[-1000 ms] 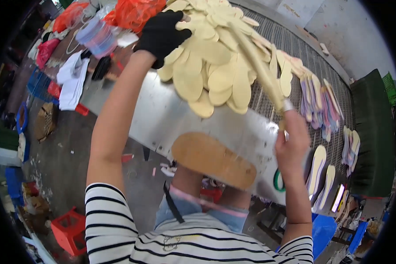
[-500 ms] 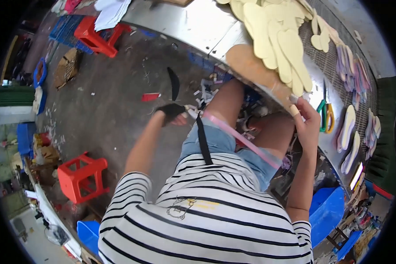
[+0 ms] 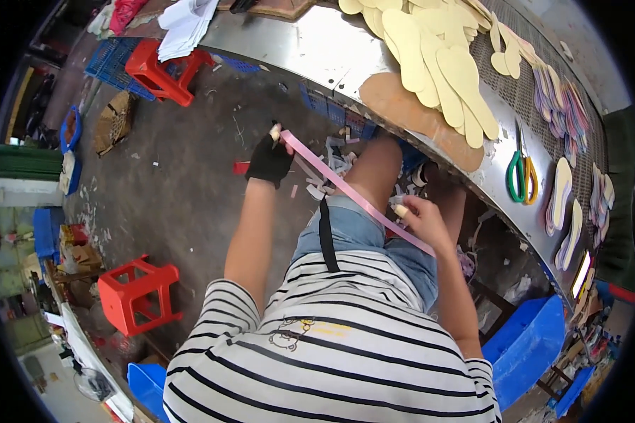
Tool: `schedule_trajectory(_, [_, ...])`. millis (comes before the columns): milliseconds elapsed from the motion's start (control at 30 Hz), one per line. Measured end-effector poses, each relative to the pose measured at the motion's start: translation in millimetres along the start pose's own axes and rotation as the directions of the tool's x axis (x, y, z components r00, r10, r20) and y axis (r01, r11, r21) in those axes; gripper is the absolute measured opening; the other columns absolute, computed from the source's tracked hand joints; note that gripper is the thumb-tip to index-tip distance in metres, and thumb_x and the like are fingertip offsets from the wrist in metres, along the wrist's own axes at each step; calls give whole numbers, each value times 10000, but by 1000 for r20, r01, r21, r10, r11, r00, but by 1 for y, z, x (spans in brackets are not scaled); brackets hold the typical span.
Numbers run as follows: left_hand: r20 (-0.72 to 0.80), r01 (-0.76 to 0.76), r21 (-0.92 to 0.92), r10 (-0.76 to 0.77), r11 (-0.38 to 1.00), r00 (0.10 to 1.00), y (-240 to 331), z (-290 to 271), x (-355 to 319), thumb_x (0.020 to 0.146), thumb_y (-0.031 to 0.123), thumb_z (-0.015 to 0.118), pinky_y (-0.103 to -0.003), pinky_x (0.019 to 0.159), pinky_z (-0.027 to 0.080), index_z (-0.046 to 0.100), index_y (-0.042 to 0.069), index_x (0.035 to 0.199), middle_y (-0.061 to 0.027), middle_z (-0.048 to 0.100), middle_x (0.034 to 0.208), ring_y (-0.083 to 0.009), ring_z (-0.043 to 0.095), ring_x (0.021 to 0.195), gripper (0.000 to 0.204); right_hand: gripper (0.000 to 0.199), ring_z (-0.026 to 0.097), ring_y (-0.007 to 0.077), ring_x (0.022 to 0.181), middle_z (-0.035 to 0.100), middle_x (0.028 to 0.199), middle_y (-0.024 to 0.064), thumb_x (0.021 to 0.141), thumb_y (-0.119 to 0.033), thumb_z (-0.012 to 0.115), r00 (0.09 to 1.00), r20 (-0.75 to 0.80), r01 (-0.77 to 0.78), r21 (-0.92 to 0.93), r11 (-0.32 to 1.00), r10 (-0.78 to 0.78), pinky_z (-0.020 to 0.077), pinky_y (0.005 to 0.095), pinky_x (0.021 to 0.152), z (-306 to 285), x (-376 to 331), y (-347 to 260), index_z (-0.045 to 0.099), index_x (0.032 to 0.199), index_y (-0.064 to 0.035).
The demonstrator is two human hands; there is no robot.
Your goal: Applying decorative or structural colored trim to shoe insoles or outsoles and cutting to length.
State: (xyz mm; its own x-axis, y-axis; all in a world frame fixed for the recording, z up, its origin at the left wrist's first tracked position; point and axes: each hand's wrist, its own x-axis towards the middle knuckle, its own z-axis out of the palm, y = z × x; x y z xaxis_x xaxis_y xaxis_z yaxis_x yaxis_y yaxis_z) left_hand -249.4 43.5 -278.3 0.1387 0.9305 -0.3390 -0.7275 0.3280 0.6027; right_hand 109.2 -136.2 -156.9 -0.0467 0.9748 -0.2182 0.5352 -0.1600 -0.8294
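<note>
My left hand (image 3: 271, 158), in a black fingerless glove, is raised over the floor left of my lap. Its fingers pinch one end of a long pink strip (image 3: 346, 187). The strip slants down across my thighs toward my right forearm. My right hand (image 3: 426, 220) is above my right thigh beside the strip, its fingers drawn together. A pale wrap covers one fingertip, and a small greyish bit shows there, too small to name. Whether this hand touches the strip I cannot tell. A black strap (image 3: 327, 236) lies on my shorts.
The metal bench (image 3: 289, 46) bears cream insoles (image 3: 430, 63), a brown board (image 3: 395, 102), scissors (image 3: 521, 169) and colourful insoles (image 3: 559, 187). Red stools (image 3: 140, 292) stand left. A blue bin (image 3: 525, 345) is at lower right. Scraps (image 3: 339, 155) litter the floor below the bench.
My left hand has moved up and away from my lap, drawing the pink strip with it. My right hand has left the bench edge and come down over my thigh.
</note>
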Motion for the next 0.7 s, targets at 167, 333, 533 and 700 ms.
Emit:
schedule_trajectory(167, [450, -124, 168, 36, 978, 892, 68, 186, -77, 855, 71, 550, -239, 647, 477, 478, 57, 1258, -112, 583, 1085, -172, 588, 740, 409, 340, 541, 117, 902, 609, 1049, 78, 879, -161, 564, 937, -137, 348, 383, 856, -320, 423, 247, 835, 0, 33, -78, 537, 1163, 23])
schedule_trajectory(333, [373, -320, 373, 175, 871, 911, 41, 271, -104, 874, 124, 547, -299, 706, 492, 407, 76, 1314, -133, 558, 1170, -205, 597, 884, 464, 185, 502, 67, 782, 554, 841, 3, 891, -180, 553, 938, 66, 235, 604, 762, -341, 415, 219, 681, -26, 30, -148, 559, 974, -14])
schedule_trajectory(533, [18, -316, 13, 316, 949, 949, 80, 214, -12, 945, 258, 457, -227, 512, 469, 478, 92, 1224, -127, 599, 1032, -168, 600, 712, 324, 168, 533, 43, 625, 607, 728, 10, 868, -198, 611, 958, 166, 45, 721, 691, -236, 407, 184, 541, -57, -22, -89, 575, 852, -35])
schedule_trajectory(700, [428, -244, 323, 89, 914, 900, 61, 274, -62, 897, 216, 525, -195, 407, 301, 536, 45, 1146, -67, 610, 865, -56, 397, 453, 302, 198, 568, 112, 673, 618, 768, 13, 868, -209, 609, 907, 373, 63, 344, 937, -198, 457, 257, 597, -74, -18, -31, 581, 861, -13])
